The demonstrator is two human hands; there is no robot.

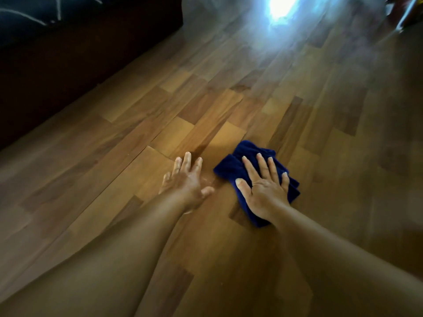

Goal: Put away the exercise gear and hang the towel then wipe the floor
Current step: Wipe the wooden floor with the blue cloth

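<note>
We saw both bare forearms reaching out from the near edge of the view, low over the wooden floor (114, 197). The left hand (185, 179) lay palm down with its fingers spread and loosely stretched, holding nothing; we could not tell whether the palm pressed the boards or hung just above them. Just beside it, the right hand (263, 186) lay flat and wide open on top of a folded dark blue cloth (231, 168), palm pressing it against the floor, fingers splayed rather than curled around it. The cloth sat near the middle of the floor as we saw it, its folds sticking out past the fingertips and along the far side of the wrist. Beyond the hands the planks ran away toward the top of the view, where a bright patch of glare (280, 6) washed out the boards. Along the far left edge of the floor stood a dark piece of furniture (80, 49), too shadowed for us to tell more.
</note>
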